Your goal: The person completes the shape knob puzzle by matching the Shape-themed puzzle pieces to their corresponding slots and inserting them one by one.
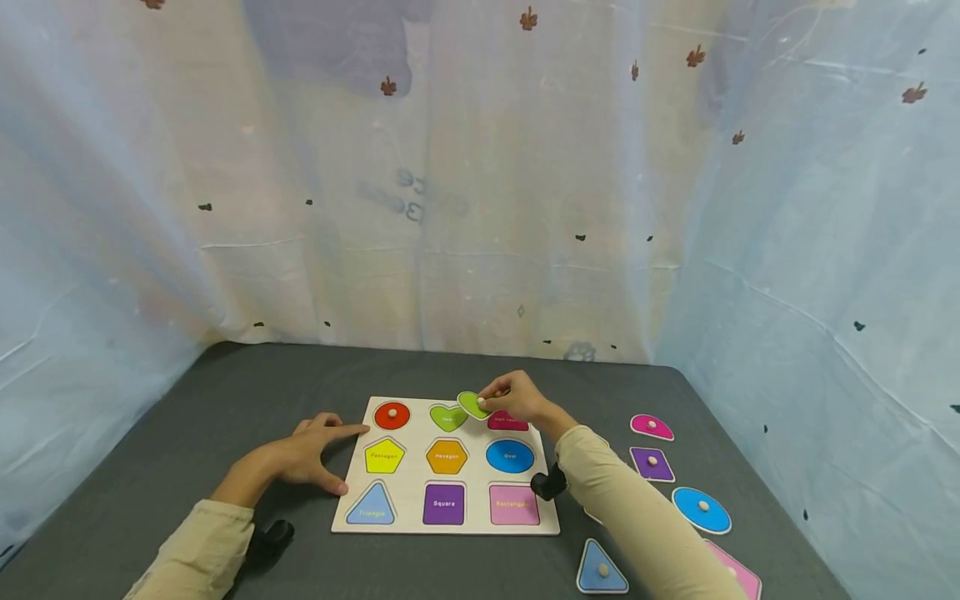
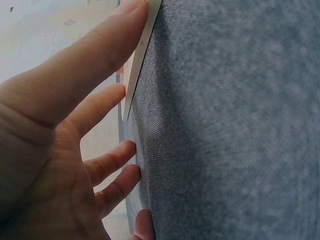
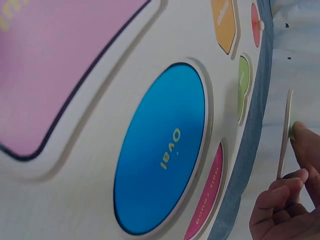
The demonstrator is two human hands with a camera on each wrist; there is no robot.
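Right sleeve (image 1: 645, 517), pale, lies nearest, running up from the bottom edge; left sleeve (image 1: 197, 546) opposite, a black wrist device (image 1: 277, 537) beneath its cuff. Just left of the right sleeve, a blue triangle piece (image 1: 600, 577) with a knob. On the other side, a pink piece (image 1: 742, 568), partly covered by the sleeve; what looks like another piece (image 1: 592, 517) shows only as a pale edge under the forearm, too hidden to identify. Beyond, on the right, a blue oval piece (image 1: 701, 510), then a purple square piece (image 1: 652, 464), then a pink half-round piece (image 1: 652, 427), all loose on the grey cloth (image 1: 292, 375). White board (image 1: 408, 504) lies flat at centre. Near row reads Triangle, Square, Rectangular; middle row Pentagon, Hexagon, Oval. Left hand (image 1: 311, 454) spread at the board's left side, grasping nothing, thumb touching the edge, lower fingers resting on the cloth. Far row: knobbed red circle piece (image 1: 392, 415) at left, green heart recess (image 1: 447, 418) in the middle, Half round recess (image 1: 508, 422) at right. Right hand (image 1: 521, 396) pinches a green piece (image 1: 471, 406) by its knob, held tilted above the far row, between those two recesses, clear of the board. Farthest, a pale curtain (image 1: 517, 175) with brown leaf marks.
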